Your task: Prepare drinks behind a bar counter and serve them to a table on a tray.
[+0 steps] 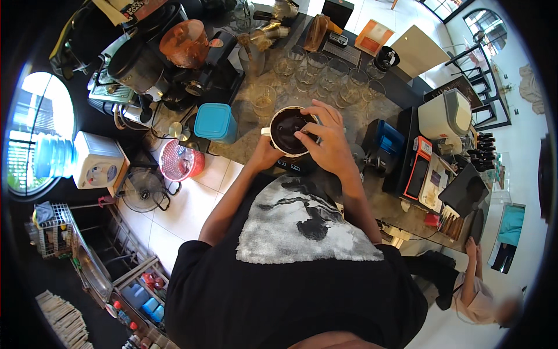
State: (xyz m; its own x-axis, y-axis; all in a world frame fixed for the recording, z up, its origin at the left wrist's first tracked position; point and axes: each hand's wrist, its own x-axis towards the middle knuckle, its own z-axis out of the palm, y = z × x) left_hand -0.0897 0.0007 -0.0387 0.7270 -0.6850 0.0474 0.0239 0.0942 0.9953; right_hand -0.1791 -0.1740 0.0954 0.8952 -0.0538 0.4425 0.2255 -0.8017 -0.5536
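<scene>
A white mug full of dark liquid stands on the counter close in front of me, its handle to the left. My left hand is closed round the mug's near left side, below the handle. Over the right part of the rim, my right hand has thumb and fingers bent together above the liquid. What they pinch, if anything, is too small to make out. Just below the mug, a small dark scale with a lit display is partly hidden.
Left of the mug are a clear glass and a blue-lidded tub. Several glasses line the far side. A coffee grinder stands far left, a blue and black device to the right. Another person is at lower right.
</scene>
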